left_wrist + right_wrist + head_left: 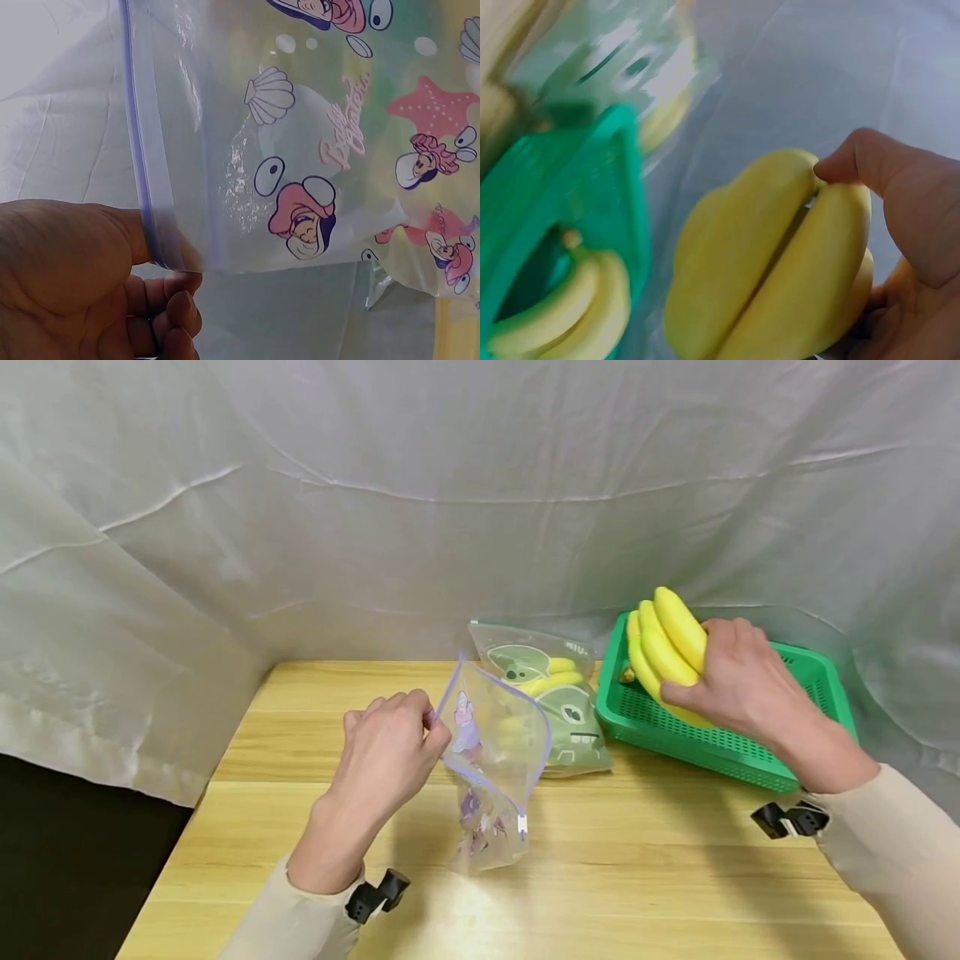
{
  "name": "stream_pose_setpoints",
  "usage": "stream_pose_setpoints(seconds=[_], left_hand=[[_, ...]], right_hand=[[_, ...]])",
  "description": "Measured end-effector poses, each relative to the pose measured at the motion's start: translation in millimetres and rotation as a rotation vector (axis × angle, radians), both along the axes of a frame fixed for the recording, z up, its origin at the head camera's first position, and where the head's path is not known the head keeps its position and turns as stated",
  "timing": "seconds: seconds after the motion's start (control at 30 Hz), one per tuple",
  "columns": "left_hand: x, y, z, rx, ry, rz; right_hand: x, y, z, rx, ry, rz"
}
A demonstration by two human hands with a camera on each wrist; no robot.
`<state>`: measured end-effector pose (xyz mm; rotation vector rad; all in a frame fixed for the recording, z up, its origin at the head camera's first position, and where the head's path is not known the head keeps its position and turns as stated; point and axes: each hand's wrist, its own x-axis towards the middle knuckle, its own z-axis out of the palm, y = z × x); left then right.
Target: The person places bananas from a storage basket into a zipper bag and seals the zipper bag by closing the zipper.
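Observation:
My left hand (393, 743) pinches the corner of a clear zip bag (480, 735) with a purple rim and printed cartoon figures. The bag's mouth gapes wide, and its white slider hangs at the near right end. In the left wrist view the thumb and fingers clamp the bag's edge (146, 165). My right hand (742, 677) grips a bunch of yellow bananas (667, 647) above the green basket (675, 735). The right wrist view shows the thumb pressed against the bunch (765, 255), while other bananas (577, 300) lie in the basket.
A green printed zip bag (573, 727) with bananas inside lies behind the clear bag, left of the basket. Pale fabric (450, 527) hangs along the back of the wooden table (600, 885). The table's left edge borders a dark area.

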<state>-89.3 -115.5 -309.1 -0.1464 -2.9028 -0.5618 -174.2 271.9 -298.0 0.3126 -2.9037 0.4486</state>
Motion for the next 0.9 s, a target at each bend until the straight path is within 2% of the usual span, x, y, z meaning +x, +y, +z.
stream_pose_setpoints(seconds=[0.13, 0.3, 0.53, 0.7, 0.9], left_hand=[[-2.7, 5, 1.9, 0.002, 0.006, 0.011], [-7.9, 13, 3.2, -0.014, 0.031, -0.003], [-12.8, 20, 2.7, -0.034, 0.077, -0.029], [-14.8, 23, 2.6, -0.028, 0.080, -0.029], [-14.5, 30, 1.7, -0.019, 0.090, -0.059]], right_hand=[[11.6, -28, 27.0, -0.056, -0.059, 0.064], [29.9, -60, 58.8, -0.065, -0.110, 0.161], [53.5, -90, 93.3, -0.015, -0.174, 0.301], [60.1, -106, 106.6, 0.042, -0.255, 0.415], [57.0, -119, 103.0, 0.202, -0.345, 0.453]])
